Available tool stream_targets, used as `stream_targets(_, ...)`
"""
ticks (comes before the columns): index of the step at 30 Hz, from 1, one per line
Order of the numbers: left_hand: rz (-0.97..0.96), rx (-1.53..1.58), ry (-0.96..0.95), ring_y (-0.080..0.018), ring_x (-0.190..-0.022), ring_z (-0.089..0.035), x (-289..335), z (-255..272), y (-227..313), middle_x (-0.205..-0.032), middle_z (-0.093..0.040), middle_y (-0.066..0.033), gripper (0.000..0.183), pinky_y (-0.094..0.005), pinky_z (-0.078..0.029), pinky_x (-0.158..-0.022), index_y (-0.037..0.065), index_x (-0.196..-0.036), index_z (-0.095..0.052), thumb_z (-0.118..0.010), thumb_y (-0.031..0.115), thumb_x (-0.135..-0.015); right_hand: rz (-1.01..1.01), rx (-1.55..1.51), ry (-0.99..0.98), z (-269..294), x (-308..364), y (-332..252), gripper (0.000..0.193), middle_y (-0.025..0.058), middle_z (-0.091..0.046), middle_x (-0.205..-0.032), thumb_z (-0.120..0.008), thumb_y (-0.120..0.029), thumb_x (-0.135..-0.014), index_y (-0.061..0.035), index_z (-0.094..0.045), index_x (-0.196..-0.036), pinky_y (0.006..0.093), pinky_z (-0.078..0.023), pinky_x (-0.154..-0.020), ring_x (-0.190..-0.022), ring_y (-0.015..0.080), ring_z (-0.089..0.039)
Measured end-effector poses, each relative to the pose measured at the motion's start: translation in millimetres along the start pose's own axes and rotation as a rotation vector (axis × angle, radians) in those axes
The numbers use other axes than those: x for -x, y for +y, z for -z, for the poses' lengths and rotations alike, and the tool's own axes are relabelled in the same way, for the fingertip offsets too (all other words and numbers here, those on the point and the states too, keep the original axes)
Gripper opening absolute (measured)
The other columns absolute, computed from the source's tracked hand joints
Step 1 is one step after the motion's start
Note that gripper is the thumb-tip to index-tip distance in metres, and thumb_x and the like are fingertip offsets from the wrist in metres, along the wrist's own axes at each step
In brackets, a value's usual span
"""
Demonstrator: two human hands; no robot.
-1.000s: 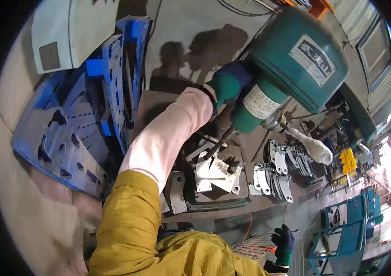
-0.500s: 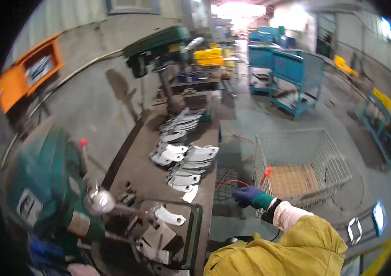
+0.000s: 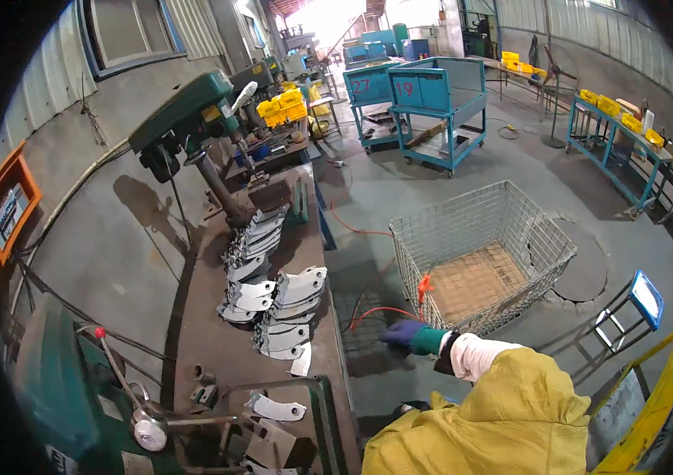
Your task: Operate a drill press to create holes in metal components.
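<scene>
Wrinkled mustard-yellow top [image 3: 502,412], bottom edge right of centre. Pale pink sleeve [image 3: 480,358], dark wristband [image 3: 447,353]. Right hand [image 3: 409,336] wears a purple glove [image 3: 401,332] with green cuff [image 3: 429,340].

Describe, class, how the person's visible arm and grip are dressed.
The right grip wears a glove, purple-blue at the front and green toward the wrist. A dark band comes next, then a pale pinkish sleeve, then loose, wrinkled yellow fabric higher up. The left grip is out of view.

Grey wall [image 3: 130,261], window [image 3: 127,32]; grey floor [image 3: 364,190]; 2 teal carts [image 3: 422,89]; blue-topped stool [image 3: 648,299]; bright light [image 3: 336,20] beyond.
</scene>
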State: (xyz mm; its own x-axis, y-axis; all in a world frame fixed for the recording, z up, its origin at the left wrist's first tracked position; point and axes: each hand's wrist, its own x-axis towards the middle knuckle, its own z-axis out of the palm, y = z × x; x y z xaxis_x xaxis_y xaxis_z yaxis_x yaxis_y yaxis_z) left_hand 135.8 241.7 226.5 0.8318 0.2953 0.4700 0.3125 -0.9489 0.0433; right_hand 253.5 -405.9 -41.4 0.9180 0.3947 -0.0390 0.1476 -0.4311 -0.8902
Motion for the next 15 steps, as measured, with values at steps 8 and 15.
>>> stream_targets(8,-0.030,0.120,0.044,-0.0243,-0.106,-0.059,15,-30,34,-0.112,-0.063,-0.0110,0.030,-0.0356,-0.048,-0.092,0.008,-0.117,-0.063,-0.056,0.022,-0.091,0.093,0.156,-0.042,-12,-9,23,0.036,0.0060,-0.067,-0.080,-0.060,-0.040,-0.093,-0.0054,-0.068,-0.099,0.0346,-0.054,-0.064,-0.066,0.0177,-0.066)
stream_targets(15,0.198,0.180,0.131,-0.0228,-0.105,-0.059,159,16,-45,-0.112,-0.063,-0.0091,0.029,-0.0345,-0.049,-0.091,0.007,-0.118,-0.062,-0.056,0.021,-0.093,-0.556,-0.597,-0.124,-34,23,-19,0.038,0.0075,-0.068,-0.080,-0.064,-0.042,-0.091,-0.0044,-0.068,-0.098,0.0331,-0.057,-0.060,-0.065,0.0184,-0.067)
